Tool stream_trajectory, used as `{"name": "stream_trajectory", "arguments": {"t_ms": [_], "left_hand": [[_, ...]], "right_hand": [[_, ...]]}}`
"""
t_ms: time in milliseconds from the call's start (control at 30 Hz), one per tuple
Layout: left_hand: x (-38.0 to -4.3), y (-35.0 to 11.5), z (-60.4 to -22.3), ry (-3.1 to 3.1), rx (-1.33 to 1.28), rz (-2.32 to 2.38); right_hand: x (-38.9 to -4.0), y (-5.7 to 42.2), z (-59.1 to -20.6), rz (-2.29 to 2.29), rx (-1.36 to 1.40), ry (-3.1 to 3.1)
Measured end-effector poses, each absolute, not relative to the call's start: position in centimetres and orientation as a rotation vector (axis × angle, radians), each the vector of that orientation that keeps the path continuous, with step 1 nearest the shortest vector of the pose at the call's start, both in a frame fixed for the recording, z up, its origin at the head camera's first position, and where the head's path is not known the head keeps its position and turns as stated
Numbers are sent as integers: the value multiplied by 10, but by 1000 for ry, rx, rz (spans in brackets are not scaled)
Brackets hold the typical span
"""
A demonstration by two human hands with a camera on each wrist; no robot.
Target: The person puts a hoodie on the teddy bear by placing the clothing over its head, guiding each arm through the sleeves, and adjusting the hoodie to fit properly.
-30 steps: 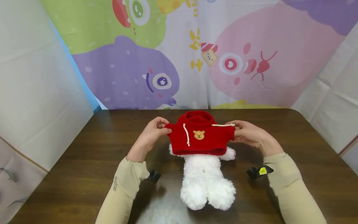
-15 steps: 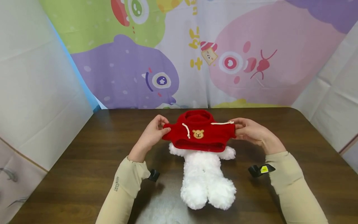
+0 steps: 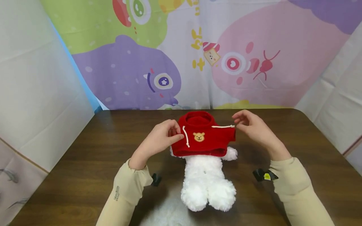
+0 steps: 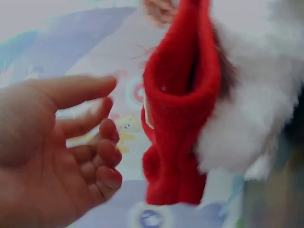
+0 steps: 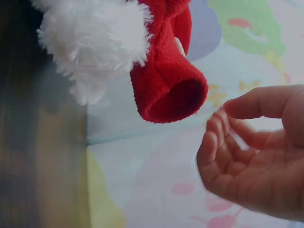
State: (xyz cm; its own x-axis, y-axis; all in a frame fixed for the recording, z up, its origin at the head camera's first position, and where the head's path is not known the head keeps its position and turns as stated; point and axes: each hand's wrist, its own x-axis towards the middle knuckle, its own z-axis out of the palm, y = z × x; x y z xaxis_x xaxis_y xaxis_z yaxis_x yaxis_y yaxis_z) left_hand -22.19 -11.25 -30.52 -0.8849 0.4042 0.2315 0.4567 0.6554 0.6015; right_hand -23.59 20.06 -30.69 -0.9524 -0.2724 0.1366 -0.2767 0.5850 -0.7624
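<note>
A small red hoodie (image 3: pixel 209 139) with a bear-face patch and pale drawstrings lies over the upper part of a white plush toy (image 3: pixel 203 169). The toy's head is hidden; its legs point toward me. My left hand (image 3: pixel 162 138) hovers over the hoodie's left side, thumb and fingers loosely bent. In the left wrist view a gap shows between that hand (image 4: pixel 71 142) and the red cloth (image 4: pixel 180 118). Just off the right sleeve (image 5: pixel 171 90), my right hand (image 3: pixel 254 130) is raised with relaxed fingers, holding nothing.
Everything lies on a dark brown wooden table (image 3: pixel 99 169). Behind its far edge hangs a cartoon-printed curtain (image 3: pixel 127 72), with pale cloth panels (image 3: pixel 42 78) at both sides. A black strap mount (image 3: pixel 264 175) sits at the right wrist.
Both hands have let go of the hoodie's sleeves. My left hand has moved right over the cloth, while the right has lifted slightly. The hem, raised half a second ago, has dropped back down.
</note>
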Motion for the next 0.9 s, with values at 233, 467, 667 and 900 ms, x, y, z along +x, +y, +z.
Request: {"name": "stream_trajectory", "arguments": {"t_ms": [233,467,667,900], "left_hand": [[-210,-104,-302,-2860,-1005,-588],[-213,-102,-304,-2942,-993,-490],[-219,-102,-306,-2990,-989,-543],[-223,-101,-310,-2917,-882,-719]], "right_hand": [[-224,186,-302,1023,1013,-2842],[-226,177,-311,755,1018,-2991],[-228,176,-315,781,1052,-3000],[-233,178,-316,855,1063,-2940]]}}
